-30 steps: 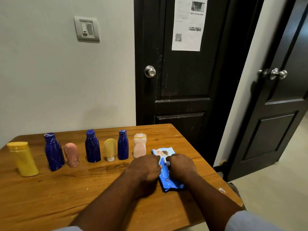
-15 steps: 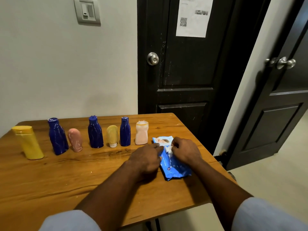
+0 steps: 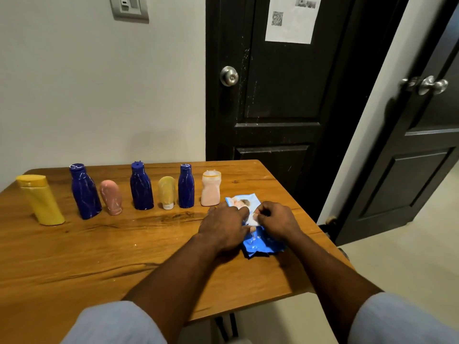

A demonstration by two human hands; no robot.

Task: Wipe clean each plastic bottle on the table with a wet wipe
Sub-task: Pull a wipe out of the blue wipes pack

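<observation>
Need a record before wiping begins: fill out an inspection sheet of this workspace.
Surface: brown wooden table, grain marks showing.
Job's things: seven plastic bottles stand in a row: yellow capped bottle, three dark blue bottles with white streaks, pink tube, small yellow tube, pale pink bottle. A blue wet-wipe pack lies right of them.
Clutter: nothing seen.
Grips: left hand presses the pack; right hand pinches a white piece at its opening.
Cables: nothing seen.
Surroundings: white wall with switch plate, dark door with round metal knob and paper notice, second dark door at right.
</observation>
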